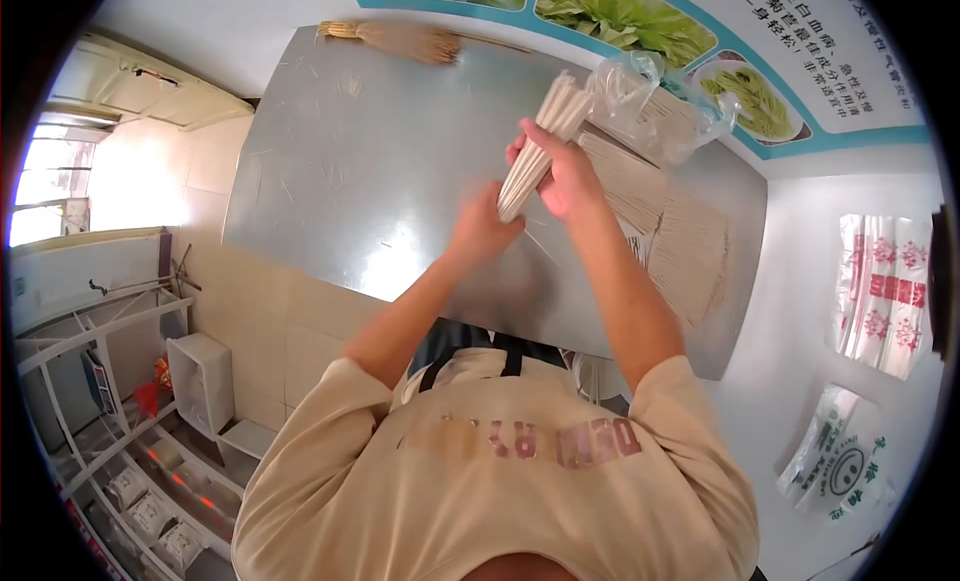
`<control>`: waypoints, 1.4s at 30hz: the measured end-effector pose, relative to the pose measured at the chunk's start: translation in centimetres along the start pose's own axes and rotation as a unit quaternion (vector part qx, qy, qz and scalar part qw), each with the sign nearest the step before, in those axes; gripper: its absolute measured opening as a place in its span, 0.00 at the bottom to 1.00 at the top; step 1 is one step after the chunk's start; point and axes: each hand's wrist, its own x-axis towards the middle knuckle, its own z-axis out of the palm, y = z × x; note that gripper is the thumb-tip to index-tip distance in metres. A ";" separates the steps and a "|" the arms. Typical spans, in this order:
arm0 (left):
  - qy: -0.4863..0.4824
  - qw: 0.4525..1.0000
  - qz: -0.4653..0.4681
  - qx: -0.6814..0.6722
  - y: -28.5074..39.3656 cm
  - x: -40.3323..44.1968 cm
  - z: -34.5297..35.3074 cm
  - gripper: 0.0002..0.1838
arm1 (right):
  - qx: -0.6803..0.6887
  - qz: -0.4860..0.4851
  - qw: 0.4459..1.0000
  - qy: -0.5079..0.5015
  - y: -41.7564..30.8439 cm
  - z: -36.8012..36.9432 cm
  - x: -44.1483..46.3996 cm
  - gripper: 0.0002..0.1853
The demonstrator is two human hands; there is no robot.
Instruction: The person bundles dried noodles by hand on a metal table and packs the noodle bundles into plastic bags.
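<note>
A bundle of pale dried noodles (545, 146) is held slanting above the metal table, its upper end leaning to the right. My right hand (568, 176) wraps round the middle of the bundle. At the lower end, my left hand (483, 224), slightly blurred, closes on the noodles. Many loose dried noodles (690, 251) lie spread over the right side of the table, beside my right forearm. Just beyond the bundle's top is a clear plastic bag (650, 106).
The metal table (340, 151) carries scattered noodle bits. A straw hand broom (405, 41) lies along its far edge. Behind stands a wall with a food poster (625, 21). Printed plastic bags (880, 296) hang on the right wall. At lower left are a white bin (200, 381) and shelving.
</note>
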 end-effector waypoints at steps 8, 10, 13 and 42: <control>-0.267 0.583 -0.302 -0.705 -3.6 -6.6 -1.8 0.11 | -0.042 0.243 0.969 -0.024 8.0 -12.2 -5.0 0.65; -0.228 0.589 -0.332 -0.701 -3.6 -7.7 -1.4 0.12 | -0.025 0.249 0.967 -0.053 10.0 -12.4 -6.9 0.63; -0.286 0.656 -0.302 -0.629 -3.9 -8.6 -0.6 0.14 | 0.020 0.246 0.958 -0.149 10.6 -10.6 -7.9 0.59; -0.045 0.765 -0.329 -0.551 3.6 4.9 6.2 0.18 | 0.241 -0.256 0.936 0.032 -16.4 -13.5 -5.9 0.09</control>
